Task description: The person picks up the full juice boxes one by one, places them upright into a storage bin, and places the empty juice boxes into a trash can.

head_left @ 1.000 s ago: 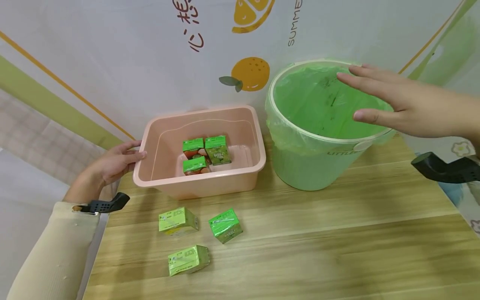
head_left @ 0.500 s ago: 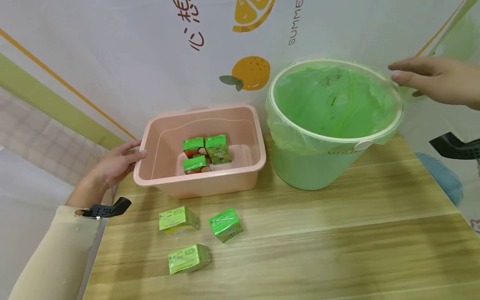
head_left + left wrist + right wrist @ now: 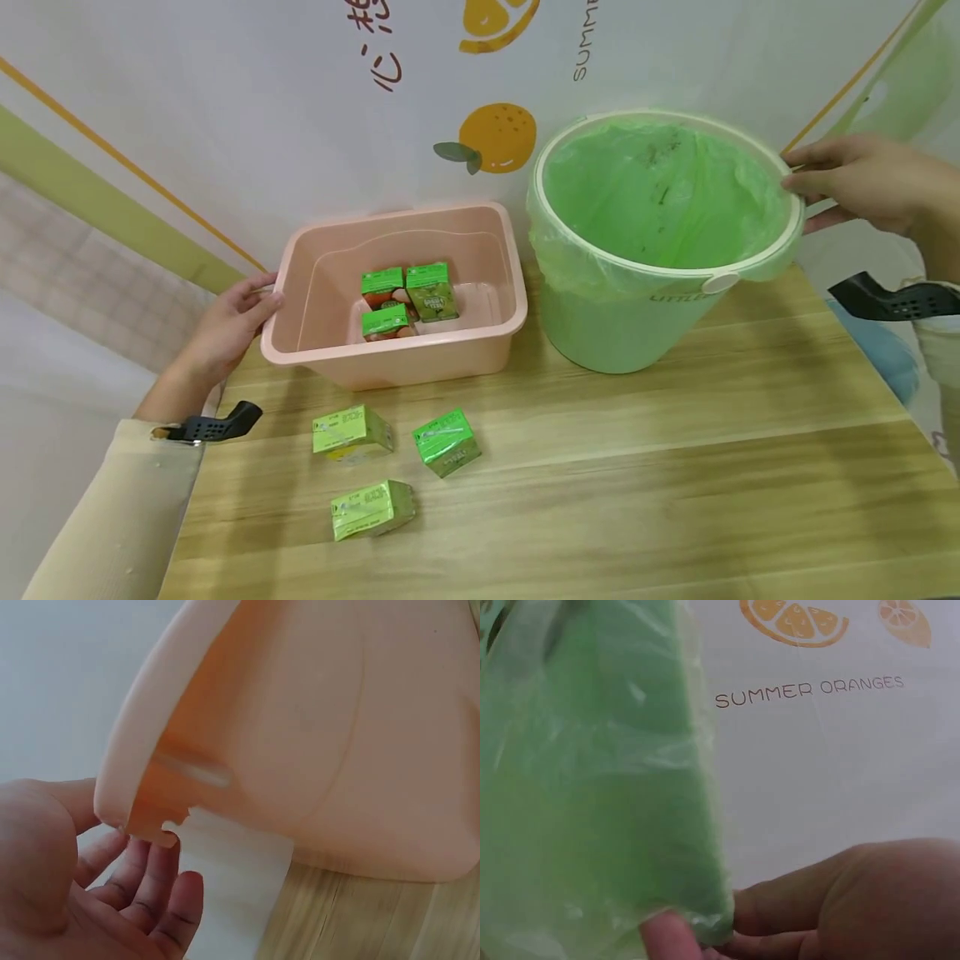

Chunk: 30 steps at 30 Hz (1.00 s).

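My left hand [image 3: 228,333] holds the left end of a pink plastic basin [image 3: 420,360] by its rim. In the left wrist view, curled fingers [image 3: 176,907] reach under that rim. Three small green-topped cartons [image 3: 432,292] lie inside the basin. To its right stands a pale green trash can [image 3: 600,329] with a green bag liner [image 3: 660,208] folded over the rim. My right hand [image 3: 873,183] grips the can's right rim. The right wrist view shows a fingertip [image 3: 671,937] on the bag side, the rest of the hand on the other.
On the wooden table [image 3: 637,500] in front of the basin lie a yellow-green carton [image 3: 351,431], a bright green carton [image 3: 447,442] and another yellow-green carton [image 3: 372,508]. A white cloth [image 3: 300,108] with orange prints hangs right behind the basin and can.
My right hand has gone from over the can's opening out to its right rim and now grips it. My left hand keeps its place on the basin.
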### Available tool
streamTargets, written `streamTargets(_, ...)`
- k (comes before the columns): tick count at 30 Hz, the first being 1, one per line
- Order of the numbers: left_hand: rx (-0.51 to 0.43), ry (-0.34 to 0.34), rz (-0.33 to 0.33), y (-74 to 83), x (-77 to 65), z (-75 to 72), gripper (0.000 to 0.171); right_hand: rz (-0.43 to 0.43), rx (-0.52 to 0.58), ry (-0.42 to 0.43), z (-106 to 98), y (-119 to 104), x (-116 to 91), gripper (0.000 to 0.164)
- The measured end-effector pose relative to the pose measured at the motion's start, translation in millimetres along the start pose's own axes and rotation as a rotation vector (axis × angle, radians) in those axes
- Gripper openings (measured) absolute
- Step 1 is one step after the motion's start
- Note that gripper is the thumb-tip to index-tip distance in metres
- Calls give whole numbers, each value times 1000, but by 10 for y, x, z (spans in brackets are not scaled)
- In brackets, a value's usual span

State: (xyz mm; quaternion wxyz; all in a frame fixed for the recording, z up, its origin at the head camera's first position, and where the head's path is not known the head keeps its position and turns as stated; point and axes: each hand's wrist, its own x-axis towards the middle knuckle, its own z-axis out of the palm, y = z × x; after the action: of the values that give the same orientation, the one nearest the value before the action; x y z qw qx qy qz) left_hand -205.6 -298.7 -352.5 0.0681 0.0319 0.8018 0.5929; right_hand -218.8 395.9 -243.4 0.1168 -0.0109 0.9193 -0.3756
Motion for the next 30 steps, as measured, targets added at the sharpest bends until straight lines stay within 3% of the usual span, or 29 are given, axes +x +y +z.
streamTargets(6,207,47,51,-24,-75,-31,62,3,107,-30,-22,60,29,65)
streamTargets(9,248,102,100,-53,-186,-57,58,7,127,-28,-22,64,47,60)
streamTargets(12,193,167,175,-96,-343,-73,44,11,147,-22,-15,64,62,55)
streamTargets(15,63,203,281,-142,-511,-54,30,10,162,-18,-11,74,67,53)
streamTargets(19,-99,133,417,-189,-721,11,27,-7,164,-20,-17,107,72,53)
streamTargets(22,-144,42,462,-231,-860,61,28,-14,208,-32,-27,145,82,51)
streamTargets(30,-66,-92,358,-384,-1079,175,31,-13,411,-93,-53,203,105,14)
